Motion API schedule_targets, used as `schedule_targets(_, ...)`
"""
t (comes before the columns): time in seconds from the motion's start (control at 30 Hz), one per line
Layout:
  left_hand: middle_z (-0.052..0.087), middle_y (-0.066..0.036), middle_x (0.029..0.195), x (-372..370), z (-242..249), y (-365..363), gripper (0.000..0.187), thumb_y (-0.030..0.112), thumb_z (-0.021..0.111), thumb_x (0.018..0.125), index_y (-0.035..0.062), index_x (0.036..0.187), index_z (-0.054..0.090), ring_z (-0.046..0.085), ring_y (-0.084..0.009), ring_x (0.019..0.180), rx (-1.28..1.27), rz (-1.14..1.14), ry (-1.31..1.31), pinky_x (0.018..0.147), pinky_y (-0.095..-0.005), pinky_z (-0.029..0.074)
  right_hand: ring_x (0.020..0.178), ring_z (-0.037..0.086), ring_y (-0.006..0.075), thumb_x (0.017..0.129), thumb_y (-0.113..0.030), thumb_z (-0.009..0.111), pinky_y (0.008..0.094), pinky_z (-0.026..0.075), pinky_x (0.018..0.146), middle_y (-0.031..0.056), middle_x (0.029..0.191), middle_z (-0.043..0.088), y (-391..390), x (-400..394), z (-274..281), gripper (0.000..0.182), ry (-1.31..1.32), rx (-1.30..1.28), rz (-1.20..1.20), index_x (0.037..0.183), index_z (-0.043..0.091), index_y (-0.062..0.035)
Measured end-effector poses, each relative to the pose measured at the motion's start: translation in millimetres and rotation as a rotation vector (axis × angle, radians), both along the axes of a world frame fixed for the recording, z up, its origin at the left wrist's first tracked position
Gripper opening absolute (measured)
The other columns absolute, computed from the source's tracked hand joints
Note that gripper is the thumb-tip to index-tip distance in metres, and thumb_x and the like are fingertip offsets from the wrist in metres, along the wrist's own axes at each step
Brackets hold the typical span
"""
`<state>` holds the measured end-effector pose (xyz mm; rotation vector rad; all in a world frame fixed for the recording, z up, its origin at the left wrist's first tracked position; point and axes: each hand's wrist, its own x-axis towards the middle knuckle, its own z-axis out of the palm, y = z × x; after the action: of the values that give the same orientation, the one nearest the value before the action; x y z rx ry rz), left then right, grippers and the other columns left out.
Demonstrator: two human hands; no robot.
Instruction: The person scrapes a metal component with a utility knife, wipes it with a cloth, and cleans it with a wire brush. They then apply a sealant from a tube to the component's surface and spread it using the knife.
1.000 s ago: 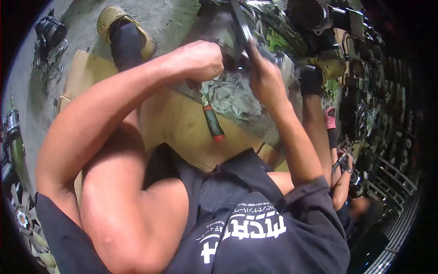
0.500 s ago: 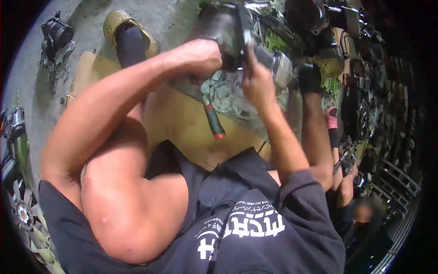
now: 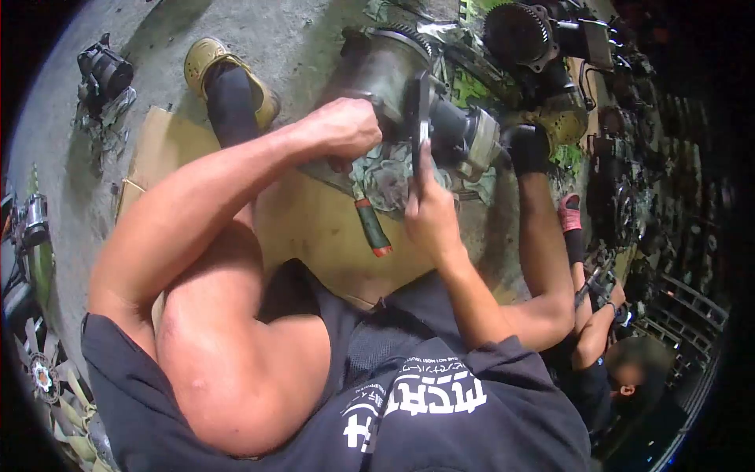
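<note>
My left hand (image 3: pixel 346 130) is closed in a fist against the near side of a large cylindrical metal machine part (image 3: pixel 381 67) with a toothed gear at its far end. A small red bit shows under the fist; what the fingers hold is otherwise hidden. My right hand (image 3: pixel 434 220) grips a dark hammer (image 3: pixel 421 110), its index finger stretched along the tool, which rises in front of the machine part. Below them, a tool with a green and red handle (image 3: pixel 372 226) rests on cardboard (image 3: pixel 314 220), beside a crumpled rag (image 3: pixel 389 179).
Another geared metal part (image 3: pixel 519 35) stands at the upper right. A dark part (image 3: pixel 106 67) lies on the concrete floor at upper left. A co-worker (image 3: pixel 621 377) sits at lower right, hands on a metal piece. Many parts line the right side.
The hammer and my right hand have come down and nearer to me. My left hand remains a fist by the machine part. The view has shifted, showing more of the part's gear.
</note>
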<state>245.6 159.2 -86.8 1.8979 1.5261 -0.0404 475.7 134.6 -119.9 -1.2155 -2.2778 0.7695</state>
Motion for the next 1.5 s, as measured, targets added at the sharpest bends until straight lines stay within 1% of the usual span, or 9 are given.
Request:
schedule_targets(0.2,0.067,-0.024,0.066,2,14,8,0.053,0.029,0.042,0.105,-0.0112,0.082,0.066,0.071,-0.0346,0.06,-0.087,0.09,-0.061,0.059,-0.0467,0.059,0.076,0.063,0.0529,0.097,-0.013,0.052,0.0557,0.05,0.065,0.0369,0.076,0.061,45,-50,28,0.058,-0.005,-0.115,-0.163,0.148,0.032,0.0072)
schedule_targets(0.3,0.068,-0.03,0.079,-3,-5,8,0.048,0.027,0.045,0.103,-0.0117,0.084,0.066,0.072,-0.038,0.07,0.196,-0.291,0.138,0.066,-0.0473,0.058,0.074,0.064,0.0521,0.097,-0.013,0.052,0.0547,0.051,0.065,0.0365,0.076,0.061,-1,-35,26,0.062,0.029,-0.08,-0.094,0.152,0.028,0.0028)
schedule_targets(0.33,0.068,-0.031,0.085,2,16,-1,0.046,0.026,0.044,0.103,-0.0111,0.088,0.066,0.072,-0.04,0.081,0.021,0.085,0.006,0.069,-0.048,0.057,0.074,0.065,0.052,0.097,-0.013,0.053,0.0546,0.05,0.064,0.0366,0.076,0.061,-11,-32,28,0.063,0.067,-0.116,-0.084,0.154,0.027,0.001)
schedule_targets(0.67,0.067,-0.019,0.071,-4,11,1,0.048,0.028,0.042,0.106,-0.0143,0.091,0.059,0.071,-0.0301,0.059,-0.189,0.166,-0.14,0.058,-0.0407,0.061,0.093,0.068,0.0413,0.095,-0.012,0.06,0.0449,0.052,0.082,0.028,0.102,0.067,78,35,54,0.06,-0.084,0.035,0.083,0.151,0.04,-0.0122)
schedule_targets(0.77,0.061,-0.015,0.081,1,4,2,0.039,0.028,0.041,0.107,-0.0101,0.105,0.051,0.072,-0.0276,0.065,-0.405,0.542,-0.455,0.052,-0.0386,0.062,0.087,0.069,0.0362,0.098,-0.016,0.06,0.0413,0.052,0.078,0.025,0.098,0.068,82,66,96,0.04,-0.093,-0.04,0.087,0.136,0.055,-0.008)
schedule_targets(1.07,0.065,-0.017,0.076,-5,-22,1,0.043,0.028,0.041,0.106,-0.0122,0.097,0.055,0.072,-0.0277,0.062,-0.238,0.292,-0.447,0.055,-0.0385,0.062,0.093,0.064,0.0459,0.103,-0.028,0.048,0.051,0.053,0.08,0.0285,0.097,0.067,203,-40,25,0.031,-0.39,0.541,0.576,0.118,0.064,-0.0062)
schedule_targets(1.13,0.066,-0.018,0.075,-3,-6,2,0.044,0.027,0.041,0.106,-0.0126,0.094,0.056,0.071,-0.0281,0.062,-0.159,0.271,-0.417,0.055,-0.0388,0.062,0.099,0.065,0.0451,0.103,-0.039,0.049,0.0522,0.052,0.084,0.0301,0.102,0.067,204,-102,63,0.041,-0.614,0.14,0.349,0.125,0.063,-0.007)
schedule_targets(1.33,0.067,-0.018,0.069,-1,27,-3,0.046,0.027,0.042,0.106,-0.0107,0.087,0.058,0.071,-0.028,0.057,-0.387,0.49,-0.46,0.053,-0.0382,0.061,0.098,0.064,0.0467,0.101,-0.053,0.049,0.0522,0.051,0.084,0.0295,0.095,0.067,203,-35,162,0.057,-0.475,0.483,0.328,0.119,0.063,-0.0013)
schedule_targets(1.5,0.069,-0.018,0.069,-6,6,-4,0.052,0.029,0.038,0.108,-0.0098,0.083,0.061,0.071,-0.0269,0.058,-0.163,0.129,-0.379,0.057,-0.0391,0.061,0.089,0.065,0.0499,0.104,-0.05,0.041,0.0568,0.051,0.078,0.0326,0.089,0.066,165,-5,115,0.052,-0.952,0.207,0.19,0.104,0.055,0.0004)
